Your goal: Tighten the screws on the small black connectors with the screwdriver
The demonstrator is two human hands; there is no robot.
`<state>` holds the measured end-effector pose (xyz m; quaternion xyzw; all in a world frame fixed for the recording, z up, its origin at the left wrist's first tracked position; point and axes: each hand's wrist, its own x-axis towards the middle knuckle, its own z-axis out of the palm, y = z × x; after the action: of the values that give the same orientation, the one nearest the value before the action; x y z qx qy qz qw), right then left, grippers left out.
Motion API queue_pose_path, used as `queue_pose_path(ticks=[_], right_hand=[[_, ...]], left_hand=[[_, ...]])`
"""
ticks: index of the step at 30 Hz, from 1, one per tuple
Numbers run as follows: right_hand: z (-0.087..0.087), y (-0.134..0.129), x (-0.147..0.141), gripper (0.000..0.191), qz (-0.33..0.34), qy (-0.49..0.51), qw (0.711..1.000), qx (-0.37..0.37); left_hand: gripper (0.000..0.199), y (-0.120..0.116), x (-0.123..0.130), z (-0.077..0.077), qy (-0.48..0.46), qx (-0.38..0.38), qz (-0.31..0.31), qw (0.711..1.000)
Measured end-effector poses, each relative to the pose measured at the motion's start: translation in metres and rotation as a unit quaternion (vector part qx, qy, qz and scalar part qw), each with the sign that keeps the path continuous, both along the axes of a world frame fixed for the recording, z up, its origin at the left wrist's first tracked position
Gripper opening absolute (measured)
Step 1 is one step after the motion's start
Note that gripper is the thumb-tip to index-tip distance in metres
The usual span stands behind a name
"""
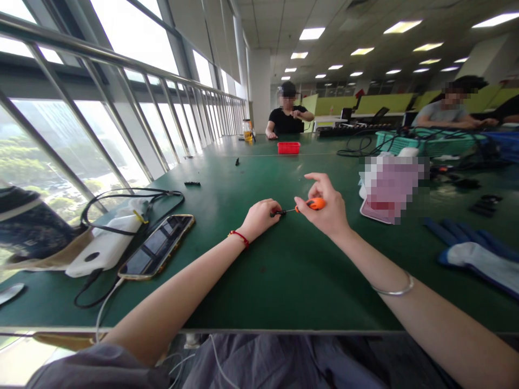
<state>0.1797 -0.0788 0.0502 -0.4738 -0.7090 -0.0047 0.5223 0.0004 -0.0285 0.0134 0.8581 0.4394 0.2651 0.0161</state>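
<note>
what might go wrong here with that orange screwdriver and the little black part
The screwdriver could slip off the small black part, since its shaft points straight toward the left hand and might jab the fingers.

The black part is held only in the fingertips, so it may twist or pop loose under pressure.

If it drops, it could be hard to spot among the other small dark pieces on the green table.

Table [227, 281] green; screwdriver handle [315, 203] orange (bright); basket [288, 148] red.
</note>
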Motion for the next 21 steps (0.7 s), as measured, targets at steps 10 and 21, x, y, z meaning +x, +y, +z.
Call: queue_pose_path(ticks=[10, 21], right_hand=[[0.0002, -0.0025, -0.0015, 0.043, 0.008, 0.014, 1.000, -0.015], [-0.0005, -0.0006, -0.0015, 0.047, -0.003, 0.031, 0.999, -0.007]], left_hand=[[0.017, -0.0007, -0.0004, -0.0003, 0.007, -0.010, 0.001, 1.000], [0.017, 0.0001, 0.0000, -0.0015, -0.001, -0.014, 0.006, 1.000]])
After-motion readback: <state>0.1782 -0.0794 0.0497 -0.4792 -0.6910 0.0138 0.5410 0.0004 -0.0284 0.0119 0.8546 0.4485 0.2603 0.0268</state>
